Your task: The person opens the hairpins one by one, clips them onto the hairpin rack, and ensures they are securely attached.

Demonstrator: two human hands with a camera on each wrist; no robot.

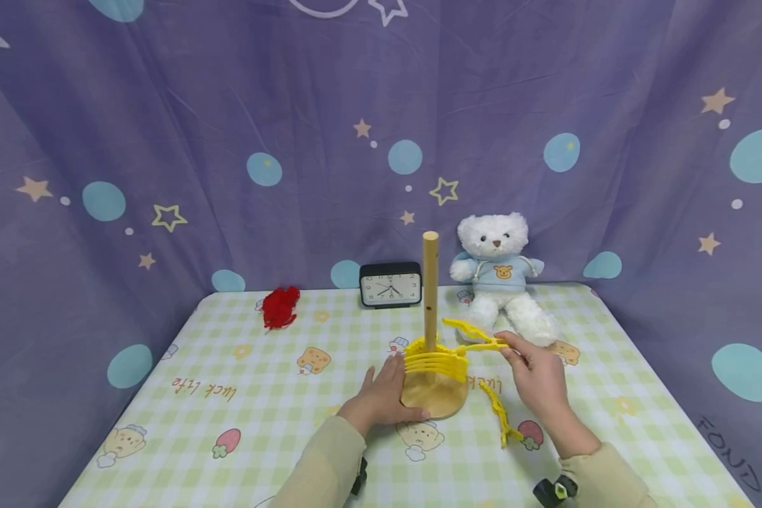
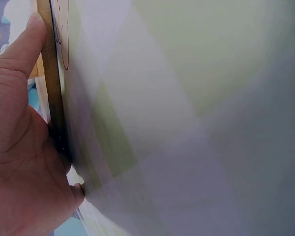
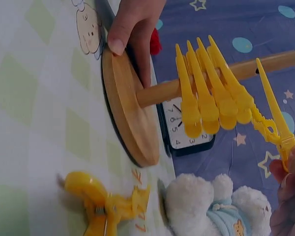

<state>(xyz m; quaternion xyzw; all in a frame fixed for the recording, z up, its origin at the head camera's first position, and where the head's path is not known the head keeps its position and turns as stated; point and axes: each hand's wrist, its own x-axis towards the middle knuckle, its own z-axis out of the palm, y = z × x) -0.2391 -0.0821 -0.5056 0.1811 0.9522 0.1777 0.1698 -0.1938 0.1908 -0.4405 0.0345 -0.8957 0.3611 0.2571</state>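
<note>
A wooden stand (image 1: pixel 430 296) with an upright post and round base rises mid-table. My left hand (image 1: pixel 384 395) holds the rim of the base (image 1: pixel 441 398), thumb at the near edge and fingers on the far left side. Several yellow hair clips (image 3: pixel 214 105) hang side by side around the post. Right of the post, my right hand (image 1: pixel 536 370) pinches another yellow hair clip (image 3: pixel 278 118) by its end, with its prongs spread apart; it adjoins the row. One more yellow hair clip (image 1: pixel 500 416) lies on the table below the right hand.
Behind the stand, a black-framed clock (image 1: pixel 390 286) stands at the table's back edge. A white teddy bear (image 1: pixel 498 275) in a blue top sits at back right. Red stringy material (image 1: pixel 280 307) lies at back left. A checked cloth (image 1: pixel 197 416) covers the table.
</note>
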